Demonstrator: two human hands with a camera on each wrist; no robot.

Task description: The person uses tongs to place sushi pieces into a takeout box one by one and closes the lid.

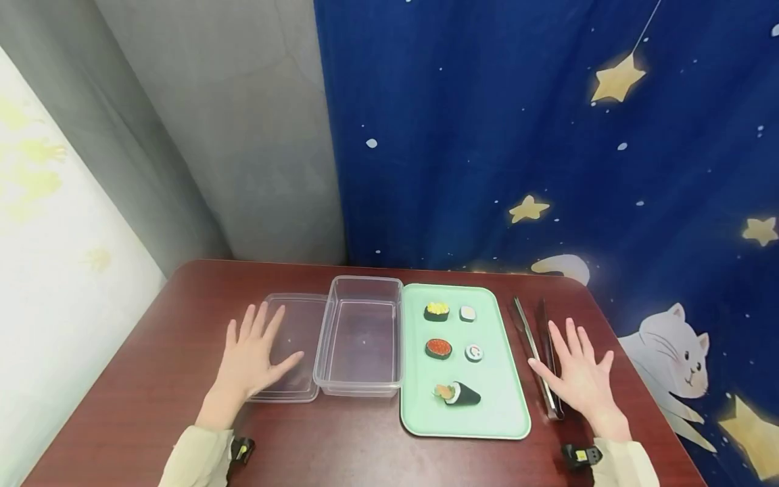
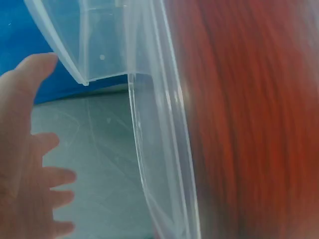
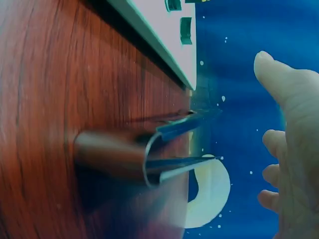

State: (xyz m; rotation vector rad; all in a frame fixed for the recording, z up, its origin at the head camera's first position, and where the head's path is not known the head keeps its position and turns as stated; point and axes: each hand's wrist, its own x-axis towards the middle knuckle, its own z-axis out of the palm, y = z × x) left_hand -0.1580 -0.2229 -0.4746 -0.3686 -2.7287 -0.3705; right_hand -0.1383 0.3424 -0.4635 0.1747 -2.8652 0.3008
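With its fingers spread, my left hand [image 1: 248, 358] hovers over the left part of a clear plastic lid [image 1: 301, 345], holding nothing. Beside the lid, partly over its edge, stands a clear plastic container [image 1: 359, 389] without a cover. A mint-green tray [image 1: 422, 423] carries a yellow-topped sushi [image 1: 437, 311], a roe sushi [image 1: 438, 349], two small sushi rolls [image 1: 473, 352] and a cone-shaped hand roll [image 1: 465, 394]. Metal tongs [image 1: 551, 407] lie right of the tray, their bend towards me. My right hand [image 1: 581, 379], fingers spread and holding nothing, is above and beside the tongs.
Everything lies on a dark red wooden table [image 1: 341, 446] with rounded far corners. Behind it hang a grey curtain [image 1: 274, 169] and a blue curtain [image 1: 438, 135] with stars and a cat. A white wall [image 1: 55, 270] stands at the left.
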